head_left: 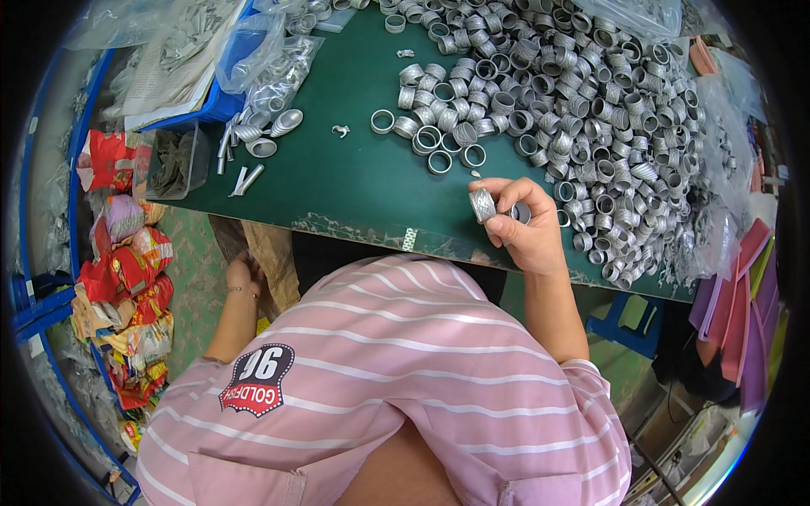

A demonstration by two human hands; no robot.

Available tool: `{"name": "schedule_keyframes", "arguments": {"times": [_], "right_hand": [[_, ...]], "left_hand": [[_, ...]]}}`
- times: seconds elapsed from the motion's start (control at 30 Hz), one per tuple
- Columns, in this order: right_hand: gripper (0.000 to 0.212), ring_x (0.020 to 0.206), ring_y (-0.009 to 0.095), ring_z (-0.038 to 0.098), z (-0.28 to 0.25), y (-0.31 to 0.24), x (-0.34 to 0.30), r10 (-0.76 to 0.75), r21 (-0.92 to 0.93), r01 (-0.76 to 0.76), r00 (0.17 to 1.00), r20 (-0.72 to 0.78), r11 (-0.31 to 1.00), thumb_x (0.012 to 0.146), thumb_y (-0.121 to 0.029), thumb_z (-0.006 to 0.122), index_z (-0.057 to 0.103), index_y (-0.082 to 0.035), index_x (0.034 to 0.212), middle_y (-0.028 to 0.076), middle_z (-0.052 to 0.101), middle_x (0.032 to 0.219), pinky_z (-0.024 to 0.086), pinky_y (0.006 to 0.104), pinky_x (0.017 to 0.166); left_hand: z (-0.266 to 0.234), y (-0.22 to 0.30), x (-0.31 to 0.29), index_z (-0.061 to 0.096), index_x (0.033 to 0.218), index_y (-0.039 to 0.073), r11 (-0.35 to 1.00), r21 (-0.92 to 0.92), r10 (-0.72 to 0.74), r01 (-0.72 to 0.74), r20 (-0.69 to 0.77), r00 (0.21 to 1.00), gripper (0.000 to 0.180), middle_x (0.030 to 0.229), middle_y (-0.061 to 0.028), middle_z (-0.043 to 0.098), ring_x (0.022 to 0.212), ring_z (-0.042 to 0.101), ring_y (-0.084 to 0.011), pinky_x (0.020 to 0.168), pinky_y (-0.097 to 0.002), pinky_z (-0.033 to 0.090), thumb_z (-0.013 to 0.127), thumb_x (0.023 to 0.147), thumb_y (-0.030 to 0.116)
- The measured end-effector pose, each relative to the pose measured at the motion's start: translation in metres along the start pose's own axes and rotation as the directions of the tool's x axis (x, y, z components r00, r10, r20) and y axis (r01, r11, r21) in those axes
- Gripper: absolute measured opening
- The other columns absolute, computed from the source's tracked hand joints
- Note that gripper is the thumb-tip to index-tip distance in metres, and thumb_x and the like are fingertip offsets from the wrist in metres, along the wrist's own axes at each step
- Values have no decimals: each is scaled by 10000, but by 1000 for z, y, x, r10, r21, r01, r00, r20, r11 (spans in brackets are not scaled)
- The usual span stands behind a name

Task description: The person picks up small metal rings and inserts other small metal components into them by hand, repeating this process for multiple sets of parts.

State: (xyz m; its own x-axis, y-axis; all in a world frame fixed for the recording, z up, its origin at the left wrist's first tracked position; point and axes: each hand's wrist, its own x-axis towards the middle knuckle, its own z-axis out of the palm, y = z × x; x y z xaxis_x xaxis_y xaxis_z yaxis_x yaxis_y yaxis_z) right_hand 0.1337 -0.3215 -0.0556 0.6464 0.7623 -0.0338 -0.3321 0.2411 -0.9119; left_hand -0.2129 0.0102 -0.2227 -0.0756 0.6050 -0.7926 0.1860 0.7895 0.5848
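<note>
Head view: right hand [533, 240] clamps thumb and fingertips on a patterned silver metal ring [482, 204] over the green tabletop [354, 198] — likely light, stiff, best held by its band. Lowered left hand [240, 274] — can't tell its fingers' state.

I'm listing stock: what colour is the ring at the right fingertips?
The ring is silver, best in head view.

Textured silvery metal rings [599, 126] against a smooth green table [337, 185].
The ring in the fingers [482, 205] has a rough, patterned outer wall with a dull metallic sheen; the oval pieces [287, 123] look smoother and glossier. The table's front edge is scuffed and chipped. A blue plastic bin [224, 106] bears matt paper [173, 84], beside a clear plastic tub [199, 164]; thin, crinkled plastic film [717, 240] catches light, while the striped shirt [405, 354] is soft, matt cloth.
</note>
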Motion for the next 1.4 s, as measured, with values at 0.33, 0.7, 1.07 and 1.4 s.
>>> {"name": "schedule_keyframes", "arguments": {"times": [0.33,0.7,1.07,1.4], "right_hand": [[218,815,139,575,-3,2,-3,-50,57,49,999,20,997,699,17,716,543,-62,805,197,598,1079,458,212,606],[203,1006,208,577,25,11,3,-208,-245,246,963,172,938,737,26,671,545,-28,887,166,608,1076,447,311,851],[310,636,103,556,34,6,3,328,332,-293,943,-55,897,787,-118,678,565,-5,1054,102,612,928,410,192,417],[385,801,217,598,21,14,-8,50,678,-112,993,111,727,828,-136,593,496,-81,1197,195,535,1171,448,231,460]], "left_hand": [[53,38,-92,648,852,-7,-263,644,80,-718,756,649,213,832,-169,643,747,622,-277,651,-383,471,547,832,180],[193,62,-257,450,1131,2,899,152,-79,-411,979,190,313,970,-141,622,820,635,-191,663,-276,530,561,885,160],[214,42,-252,398,1230,20,235,-448,472,-863,828,-302,590,1160,-157,512,1049,549,-224,858,-309,470,678,719,-72],[216,37,-252,350,1256,7,534,-441,601,-721,798,-43,517,1156,-151,511,1000,564,-207,863,-318,452,573,797,-75]]}}
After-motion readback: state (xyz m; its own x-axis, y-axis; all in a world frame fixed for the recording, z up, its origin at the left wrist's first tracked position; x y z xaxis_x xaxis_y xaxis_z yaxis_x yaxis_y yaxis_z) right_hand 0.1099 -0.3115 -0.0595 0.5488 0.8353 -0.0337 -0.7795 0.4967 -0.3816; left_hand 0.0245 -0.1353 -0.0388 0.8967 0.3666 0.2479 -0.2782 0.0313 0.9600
